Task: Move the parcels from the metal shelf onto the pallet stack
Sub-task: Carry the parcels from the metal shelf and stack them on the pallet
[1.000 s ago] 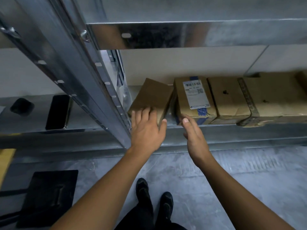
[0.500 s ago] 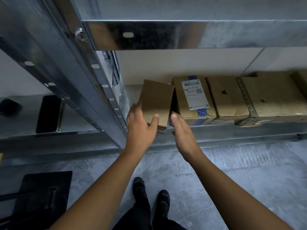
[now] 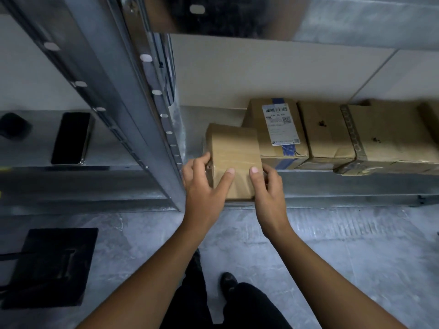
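A small brown taped parcel [image 3: 234,153] juts out over the front edge of the low metal shelf [image 3: 332,184]. My left hand [image 3: 204,184] grips its left side, thumb laid on top. My right hand [image 3: 267,186] grips its right front corner, thumb on top as well. Behind and to the right, a parcel with a white barcode label [image 3: 280,129] lies flat on the shelf, followed by two more brown parcels [image 3: 325,131] [image 3: 392,134]. The pallet stack is out of view.
A perforated steel upright [image 3: 152,96] stands just left of my hands. On the neighbouring shelf to the left lie a black phone [image 3: 71,138] and a dark object [image 3: 13,125]. A black mat [image 3: 50,267] lies on the grey floor, and my shoes [image 3: 228,281] are below.
Both hands have closed round the small parcel, which has been turned level and drawn forward over the shelf edge. The camera has moved in closer.
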`<state>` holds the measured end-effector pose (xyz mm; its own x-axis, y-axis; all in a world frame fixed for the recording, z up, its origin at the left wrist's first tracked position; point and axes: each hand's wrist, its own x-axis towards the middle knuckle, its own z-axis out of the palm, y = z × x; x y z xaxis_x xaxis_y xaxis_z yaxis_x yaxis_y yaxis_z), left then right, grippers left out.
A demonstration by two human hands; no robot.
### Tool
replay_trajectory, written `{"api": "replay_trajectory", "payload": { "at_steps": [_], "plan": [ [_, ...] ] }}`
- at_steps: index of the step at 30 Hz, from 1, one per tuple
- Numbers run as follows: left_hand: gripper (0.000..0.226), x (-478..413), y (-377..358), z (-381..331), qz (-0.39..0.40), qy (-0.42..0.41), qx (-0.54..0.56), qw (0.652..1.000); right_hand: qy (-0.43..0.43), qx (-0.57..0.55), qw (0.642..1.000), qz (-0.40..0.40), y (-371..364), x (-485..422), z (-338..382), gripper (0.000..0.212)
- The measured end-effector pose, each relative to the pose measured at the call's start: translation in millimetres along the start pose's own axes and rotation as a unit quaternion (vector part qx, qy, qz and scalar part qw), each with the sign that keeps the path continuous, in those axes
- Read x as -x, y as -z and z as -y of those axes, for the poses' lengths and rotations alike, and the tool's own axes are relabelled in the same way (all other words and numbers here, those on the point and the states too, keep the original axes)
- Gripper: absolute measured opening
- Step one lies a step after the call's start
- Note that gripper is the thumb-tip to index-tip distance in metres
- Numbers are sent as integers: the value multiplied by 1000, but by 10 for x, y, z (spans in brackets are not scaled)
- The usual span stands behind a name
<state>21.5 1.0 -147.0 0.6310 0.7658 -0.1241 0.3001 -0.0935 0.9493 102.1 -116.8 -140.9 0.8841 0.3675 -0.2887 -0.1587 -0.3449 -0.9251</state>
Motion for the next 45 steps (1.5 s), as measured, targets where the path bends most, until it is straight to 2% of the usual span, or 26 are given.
{"api": "replay_trajectory", "payload": {
  "at_steps": [2, 5, 10, 14, 17, 21, 28, 36, 39, 45],
  "plan": [
    [63, 159, -5, -12, 21, 7, 56, 998, 9, 2, 1000, 12, 108, 93, -53, 85],
    [68, 425, -6, -13, 29, 17, 105, 994, 40, 0, 999, 37, 286, 216, -109, 80],
    [66, 1040, -31, -30, -42, 2, 155, 987, 105, 0, 988, 113, 511, 466, -132, 70],
    [63, 1484, 57, -26, -116, -5, 175, 978, 118, -28, 973, 199, 522, 731, -149, 55],
    [58, 1805, 268, 23, -177, -3, 179, 968, 120, -22, 956, 267, 428, 962, -168, 58],
    [53, 2282, 646, 163, -250, 1, 191, 949, 154, 11, 925, 347, 128, 1357, -144, 69],
    [57, 3145, 1529, 373, -400, -15, 213, 891, 230, 71, 847, 474, -628, 2340, 27, 91],
    [54, 4629, 2898, 632, -526, -28, 211, 823, 275, 90, 755, 588, -1644, 4122, -25, 93],
    [49, 5245, 3420, 781, -563, -30, 196, 803, 299, 90, 722, 617, -1992, 4890, -91, 88],
    [49, 6290, 4136, 966, -627, -29, 168, 760, 307, 85, 676, 664, -2469, 6130, -183, 92]
  ]
}}
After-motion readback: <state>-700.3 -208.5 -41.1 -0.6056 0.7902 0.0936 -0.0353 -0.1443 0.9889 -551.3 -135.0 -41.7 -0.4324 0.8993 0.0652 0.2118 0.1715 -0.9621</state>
